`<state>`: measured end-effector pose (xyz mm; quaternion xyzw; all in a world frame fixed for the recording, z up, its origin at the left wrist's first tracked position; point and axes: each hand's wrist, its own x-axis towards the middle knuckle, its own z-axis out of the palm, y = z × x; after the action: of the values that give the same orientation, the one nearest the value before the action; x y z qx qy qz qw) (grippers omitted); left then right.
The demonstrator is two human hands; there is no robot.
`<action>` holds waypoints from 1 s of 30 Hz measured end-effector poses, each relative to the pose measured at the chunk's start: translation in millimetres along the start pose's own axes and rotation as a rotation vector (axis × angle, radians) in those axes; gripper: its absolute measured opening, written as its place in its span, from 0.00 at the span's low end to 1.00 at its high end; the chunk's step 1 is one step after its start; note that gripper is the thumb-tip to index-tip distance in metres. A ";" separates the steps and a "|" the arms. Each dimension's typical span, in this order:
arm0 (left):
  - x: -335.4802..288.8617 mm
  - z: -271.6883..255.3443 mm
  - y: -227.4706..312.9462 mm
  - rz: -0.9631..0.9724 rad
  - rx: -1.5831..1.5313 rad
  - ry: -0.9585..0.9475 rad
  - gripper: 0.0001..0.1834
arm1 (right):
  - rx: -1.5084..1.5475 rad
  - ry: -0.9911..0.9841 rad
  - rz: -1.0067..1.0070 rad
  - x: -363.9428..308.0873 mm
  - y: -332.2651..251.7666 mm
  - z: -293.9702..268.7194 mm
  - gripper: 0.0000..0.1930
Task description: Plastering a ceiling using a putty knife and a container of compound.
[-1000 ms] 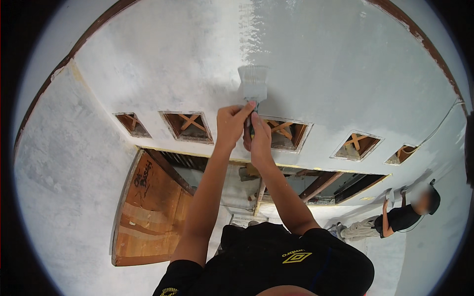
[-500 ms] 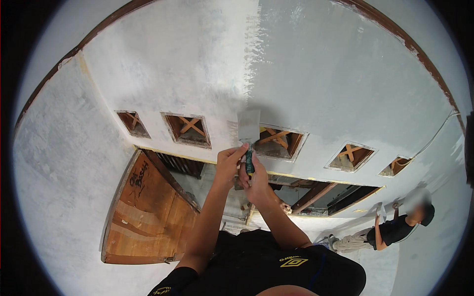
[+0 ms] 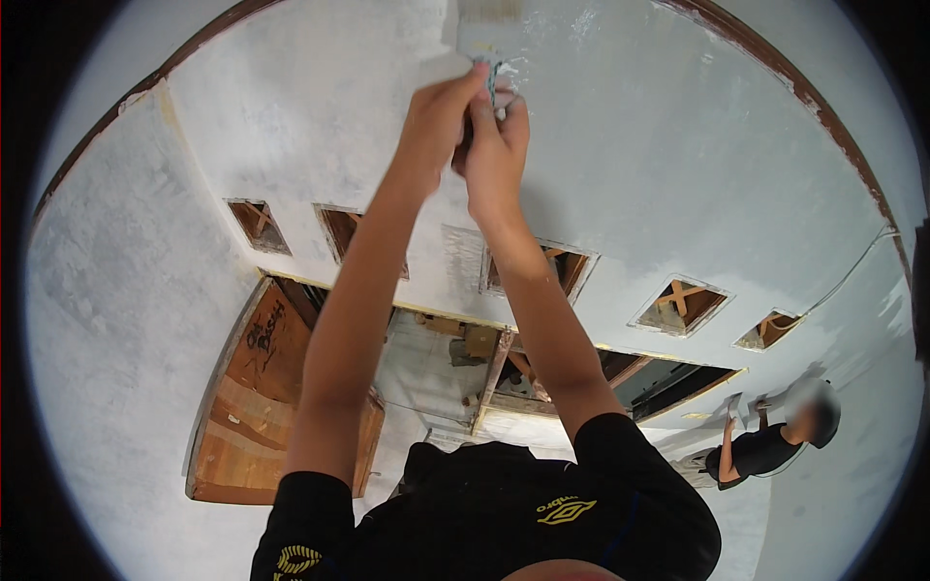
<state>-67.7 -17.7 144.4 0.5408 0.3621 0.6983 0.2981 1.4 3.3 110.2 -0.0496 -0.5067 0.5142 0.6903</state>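
Above my head height, both arms reach up the wall (image 3: 659,155) to a flat, wide paintbrush. The brush (image 3: 491,12) has brownish bristles at the top edge of the picture, pointing up against the wall, and a dark green handle mostly covered by my fingers. My left hand (image 3: 436,121) is closed on the handle from the left. Wrapped lower round it is my right hand (image 3: 498,145). A greyer coat covers the wall right of the brush; the left side is whiter, with a ragged border between.
Small square openings with crossed wooden slats, such as one (image 3: 681,302), line the wall. Below them are a long window opening (image 3: 668,382) and a brown wooden door (image 3: 247,416). A cable (image 3: 852,276) hangs at right. Lower right, a co-worker (image 3: 765,450) holds a pale flat tool near the wall.
Both hands have moved up the wall with the brush, from beside the square opening to the top of the picture. My arms are now stretched out further.
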 end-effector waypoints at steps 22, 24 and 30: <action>-87.2 -47.8 -127.9 -0.520 0.160 -0.048 0.25 | 0.451 0.317 0.820 -130.6 71.1 -63.3 0.13; -107.6 -50.3 -142.1 -0.586 0.127 -0.039 0.25 | 0.525 0.369 0.954 -151.7 80.3 -76.8 0.12; -143.3 -51.5 -133.2 -0.733 -0.038 -0.059 0.25 | 0.487 0.261 1.103 -179.3 39.7 -74.9 0.19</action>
<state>-80.4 -68.3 -51.1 0.3894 0.5099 0.5358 0.5489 39.0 -80.6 -65.6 -0.2077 -0.1859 0.8860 0.3705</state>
